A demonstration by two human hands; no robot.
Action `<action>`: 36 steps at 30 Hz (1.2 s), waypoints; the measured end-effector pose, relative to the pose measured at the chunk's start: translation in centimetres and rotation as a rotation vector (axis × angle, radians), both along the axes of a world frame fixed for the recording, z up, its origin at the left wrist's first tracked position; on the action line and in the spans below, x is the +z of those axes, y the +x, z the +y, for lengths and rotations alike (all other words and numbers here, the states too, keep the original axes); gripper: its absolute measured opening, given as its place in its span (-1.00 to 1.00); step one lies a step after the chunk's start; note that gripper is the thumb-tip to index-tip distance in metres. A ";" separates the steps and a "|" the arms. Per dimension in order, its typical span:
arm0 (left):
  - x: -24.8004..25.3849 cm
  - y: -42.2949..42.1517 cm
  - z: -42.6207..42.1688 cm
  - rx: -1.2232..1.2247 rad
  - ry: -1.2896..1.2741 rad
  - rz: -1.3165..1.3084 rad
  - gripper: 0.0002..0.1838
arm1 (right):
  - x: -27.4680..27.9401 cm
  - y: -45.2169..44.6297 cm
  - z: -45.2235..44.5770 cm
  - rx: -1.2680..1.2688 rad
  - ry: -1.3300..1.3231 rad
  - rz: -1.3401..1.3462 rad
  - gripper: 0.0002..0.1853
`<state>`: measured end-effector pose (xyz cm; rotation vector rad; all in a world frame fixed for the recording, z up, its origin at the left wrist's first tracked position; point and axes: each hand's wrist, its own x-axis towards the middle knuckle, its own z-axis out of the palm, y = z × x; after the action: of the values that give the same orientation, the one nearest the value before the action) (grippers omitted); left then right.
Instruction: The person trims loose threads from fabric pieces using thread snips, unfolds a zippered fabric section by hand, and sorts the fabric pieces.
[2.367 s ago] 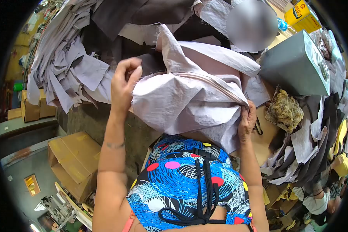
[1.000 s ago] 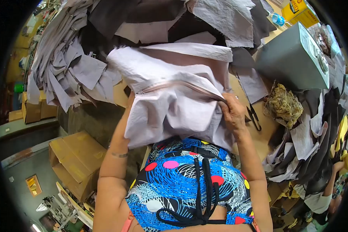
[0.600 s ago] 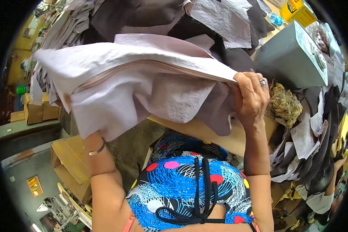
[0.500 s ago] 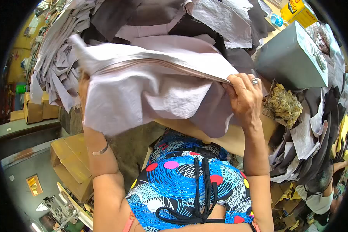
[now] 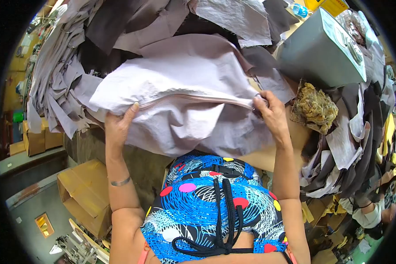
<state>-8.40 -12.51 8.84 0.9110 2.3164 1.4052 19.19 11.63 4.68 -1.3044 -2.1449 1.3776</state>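
A pale lilac-grey fabric piece (image 5: 163,77) with a zipper (image 5: 191,97) running across it is spread between my two hands over the table. My left hand (image 5: 120,125) grips its left side, thumb on top near the zipper's left end and fingers underneath. At the zipper's right end, my right hand (image 5: 270,112) pinches the fabric edge between thumb and fingers. Some of the cloth hangs in folds below the zipper, towards my lap. Dark and light cut fabric pieces lie beneath and behind it.
A grey metal tin (image 5: 314,50) stands at the back right, with a tangled yellowish-brown clump (image 5: 314,107) before it. Fabric stacks hang at the left (image 5: 53,88) and right (image 5: 339,145). A cardboard box (image 5: 86,189) sits lower left. Another person (image 5: 369,215) is at far right.
The zippered fabric has come down from a raised position and lies flatter. My left hand, largely hidden behind it before, now shows with its thumb on top. My right hand is slightly lower.
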 end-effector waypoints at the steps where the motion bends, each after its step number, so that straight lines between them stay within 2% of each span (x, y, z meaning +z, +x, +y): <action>1: 0.8 0.0 0.1 0.042 -0.056 0.131 -0.63 | 0.2 -0.5 -0.3 0.030 0.089 0.124 -0.71; 3: 2.0 -1.4 -0.7 0.066 0.229 0.164 -0.65 | 1.0 -0.8 0.1 0.053 -0.228 0.508 -0.81; 4: 3.7 -1.6 -0.7 0.129 0.327 0.085 -0.64 | 2.1 -1.2 0.2 0.068 -0.388 0.699 -0.86; 5: 4.5 -2.1 -1.7 0.156 0.480 -0.072 -0.63 | 3.7 -1.6 0.1 0.047 -0.409 0.775 -0.89; 6: 5.0 -2.6 -2.8 0.180 0.631 -0.230 -0.61 | 4.8 -1.9 0.5 0.077 -0.295 0.758 -0.85; 8: 4.5 -3.2 -3.9 0.202 0.693 -0.270 -0.55 | 6.0 -2.7 1.3 0.107 0.113 0.434 -0.82; 12: 6.9 -0.8 -2.4 0.265 0.720 -0.343 -0.53 | 9.1 -2.4 1.4 0.141 -0.478 0.900 -0.83; 13: 6.1 -2.8 -3.1 0.248 0.554 -0.095 -0.56 | 9.6 -2.4 1.4 0.156 -0.356 0.863 -0.83; 16: 6.1 -4.3 -3.1 0.387 -0.076 0.909 -0.57 | 11.2 -2.8 0.4 0.104 0.056 0.778 -0.81; 17: 6.1 -4.3 -2.7 0.391 0.037 1.081 -0.56 | 11.4 -2.9 -0.1 0.071 0.198 0.752 -0.80; 20: 6.6 -3.6 -1.7 0.386 0.085 0.817 -0.59 | 11.5 -2.6 -0.2 -0.105 0.637 0.489 -0.75; 21: 6.3 -3.6 -0.9 0.327 -0.032 1.045 -0.59 | 11.6 -2.5 -0.1 -0.137 0.701 0.263 -0.74; 23: 2.7 -4.4 -0.9 0.176 -0.270 0.667 -0.56 | 10.1 -2.1 1.3 -0.122 0.790 0.000 -0.74; 24: 1.4 -4.7 -1.0 0.065 -0.466 0.502 -0.55 | 9.3 -2.2 1.7 -0.115 0.833 -0.135 -0.73; 25: -0.4 -4.8 -0.9 0.071 -0.443 0.329 -0.58 | 9.0 -2.3 1.5 -0.128 0.825 -0.205 -0.74; 26: -2.3 -5.1 -1.2 0.051 -0.274 0.260 -0.65 | 8.4 -2.3 1.6 -0.125 0.835 -0.239 -0.73; 28: -3.7 -5.1 -1.2 0.035 -0.157 0.252 -0.70 | 7.2 -1.8 2.1 -0.122 0.854 -0.315 -0.72; 31: -3.7 -4.5 -0.8 -0.055 -0.213 0.219 -0.73 | 6.5 -1.7 2.6 -0.123 0.852 -0.326 -0.71; 34: -3.4 -3.8 1.7 -0.131 0.015 0.181 -0.76 | 5.9 -1.8 3.0 -0.127 0.893 -0.379 -0.72; 35: -3.5 -4.6 2.4 -0.120 -0.032 0.147 -0.75 | 5.7 -1.8 3.2 -0.129 0.916 -0.403 -0.73; 36: -4.3 -5.5 3.5 -0.111 0.062 0.229 -0.71 | 5.4 -1.7 3.2 -0.118 0.930 -0.426 -0.73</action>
<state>-13.88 -9.01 4.57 1.2579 2.3504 1.3981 17.52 14.87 10.11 -1.3160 -2.4084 -0.0420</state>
